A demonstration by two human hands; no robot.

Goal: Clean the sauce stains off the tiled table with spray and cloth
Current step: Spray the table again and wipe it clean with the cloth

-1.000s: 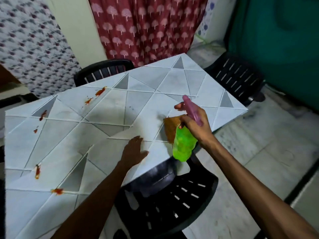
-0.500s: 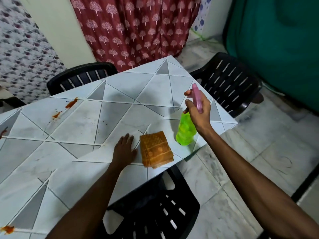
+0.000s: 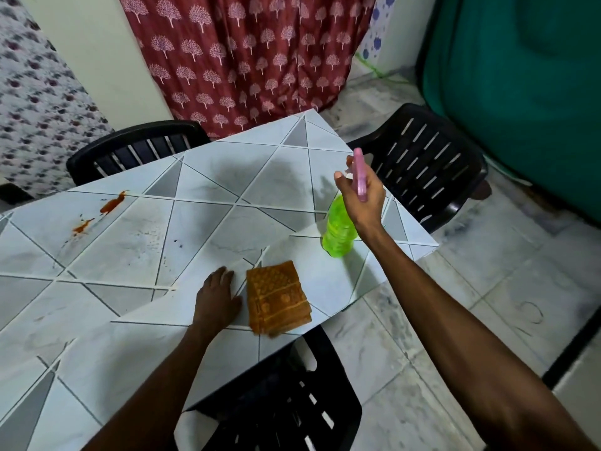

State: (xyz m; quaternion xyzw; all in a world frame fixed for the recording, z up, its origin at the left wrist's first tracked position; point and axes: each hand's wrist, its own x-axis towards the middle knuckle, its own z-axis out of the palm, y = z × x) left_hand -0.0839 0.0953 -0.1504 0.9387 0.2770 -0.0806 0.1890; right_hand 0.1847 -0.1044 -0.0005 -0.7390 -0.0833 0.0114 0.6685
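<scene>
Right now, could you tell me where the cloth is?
In the head view, the folded cloth lies on the table near its front edge, just right of the left hand.

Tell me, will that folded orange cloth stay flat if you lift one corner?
Probably not. The orange cloth lies in several thin folded layers, so it would likely flop open and droop. It looks soft, so probably light. Pushed, it should slide, not roll, lying flat on the smooth tiled table.

Your tiled table [image 3: 208,222] holds a folded orange cloth [image 3: 278,297] at its near edge; red sauce stains [image 3: 112,203] mark its far left.
</scene>
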